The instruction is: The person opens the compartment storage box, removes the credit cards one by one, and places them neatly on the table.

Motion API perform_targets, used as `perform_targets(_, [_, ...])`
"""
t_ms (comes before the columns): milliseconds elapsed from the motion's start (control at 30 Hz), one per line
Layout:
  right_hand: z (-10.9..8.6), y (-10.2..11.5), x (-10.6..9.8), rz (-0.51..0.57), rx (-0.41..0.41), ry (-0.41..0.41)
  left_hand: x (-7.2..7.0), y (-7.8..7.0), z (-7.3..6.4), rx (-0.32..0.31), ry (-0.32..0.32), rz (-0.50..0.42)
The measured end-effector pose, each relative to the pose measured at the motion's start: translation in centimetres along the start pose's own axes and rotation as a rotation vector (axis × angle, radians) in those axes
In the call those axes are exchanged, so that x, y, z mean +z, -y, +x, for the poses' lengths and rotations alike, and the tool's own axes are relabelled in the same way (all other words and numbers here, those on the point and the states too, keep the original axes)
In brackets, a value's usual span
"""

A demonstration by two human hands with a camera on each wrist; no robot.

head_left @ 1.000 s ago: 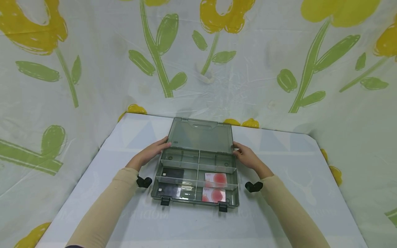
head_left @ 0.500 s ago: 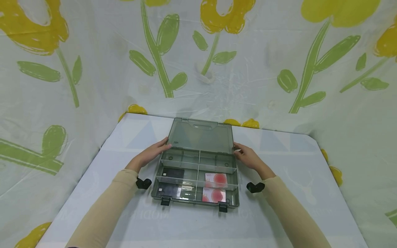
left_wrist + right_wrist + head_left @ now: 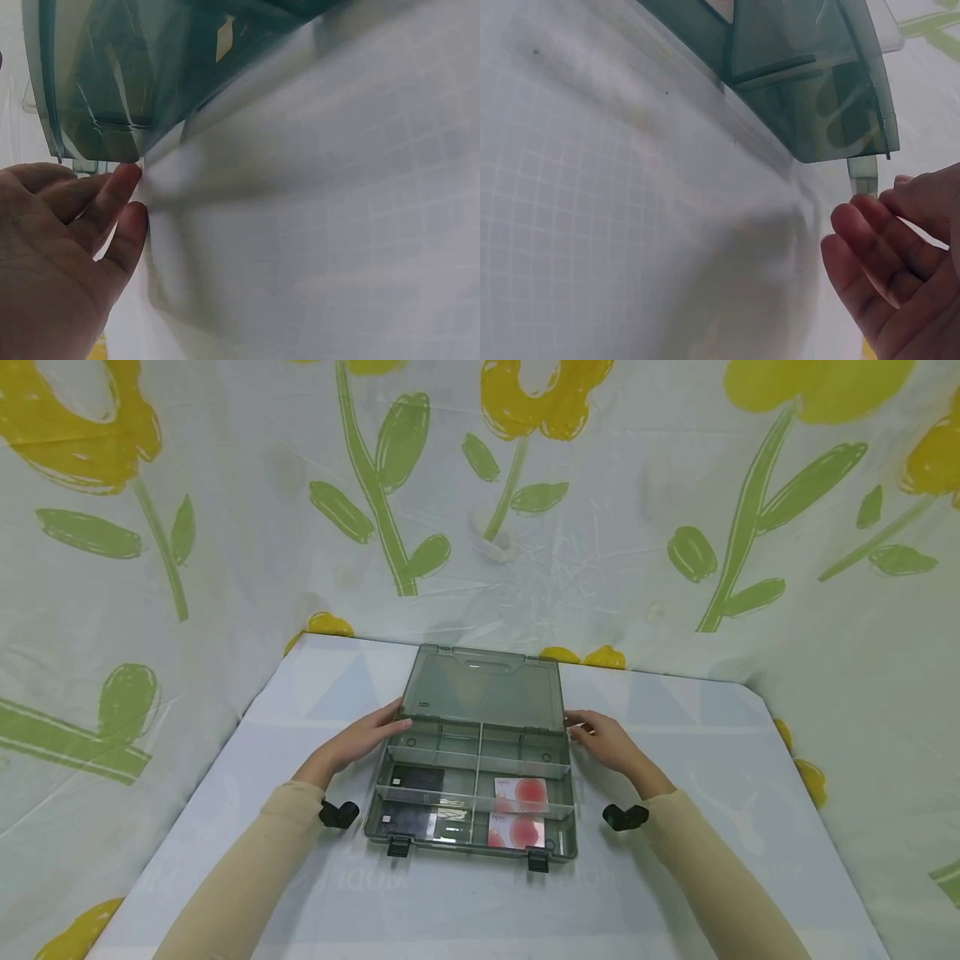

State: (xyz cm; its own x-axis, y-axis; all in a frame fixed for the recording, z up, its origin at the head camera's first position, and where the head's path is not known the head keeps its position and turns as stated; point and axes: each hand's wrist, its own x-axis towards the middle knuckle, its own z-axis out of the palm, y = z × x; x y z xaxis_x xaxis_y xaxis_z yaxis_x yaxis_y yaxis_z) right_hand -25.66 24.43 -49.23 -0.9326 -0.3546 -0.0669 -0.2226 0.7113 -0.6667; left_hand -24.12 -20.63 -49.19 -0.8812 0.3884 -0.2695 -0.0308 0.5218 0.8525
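Note:
A grey-green see-through compartment box (image 3: pixel 480 763) lies on the table in the head view, its lid (image 3: pixel 487 685) folded back away from me. Two dark cards (image 3: pixel 417 778) occupy left compartments; two white cards with red circles (image 3: pixel 521 794) are in the right ones. My left hand (image 3: pixel 351 747) is at the left side near the hinge, and in the left wrist view its extended fingertips (image 3: pixel 129 176) meet the box's corner. Opposite, my right hand (image 3: pixel 609 745) is by the hinge's right end; its loosely bent fingers (image 3: pixel 870 251) appear just below the box corner in the right wrist view.
The white table (image 3: pixel 712 877) has faint printed patterns. A flowered cloth (image 3: pixel 600 543) hangs close behind the lid and along both sides. Two black latches (image 3: pixel 398 847) stick out from the box's front edge. Clear dividers (image 3: pixel 480 758) split the box inside.
Both hands have slid slightly toward me along the box's sides, and the wrists have spread a little outward. The box, its lid and the cards stay in place.

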Motion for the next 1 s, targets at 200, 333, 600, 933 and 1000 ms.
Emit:
perform_targets(200, [-0.7, 0.1, -0.1, 0.003, -0.043, -0.017, 0.2, 0.8, -0.9, 0.013, -0.018, 0.005])
perform_targets(333, [-1.1, 0.2, -0.3, 0.018, -0.049, -0.021, 0.4, 1.1, -1.5, 0.032, -0.027, 0.009])
perform_targets(600, [-2.2, 1.1, -0.6, 0.047, -0.078, -0.018, 0.9, 1.2, -3.2, 0.054, -0.036, 0.010])
perform_targets(933, [-3.6, 2.3, -0.9, 0.070, -0.095, -0.005, 1.6, 0.7, -4.9, 0.099, -0.019, 0.049])
perform_targets(1000, [-3.9, 2.6, -1.0, 0.068, -0.107, -0.002, 1.8, 0.8, -5.1, 0.101, -0.016, 0.071])
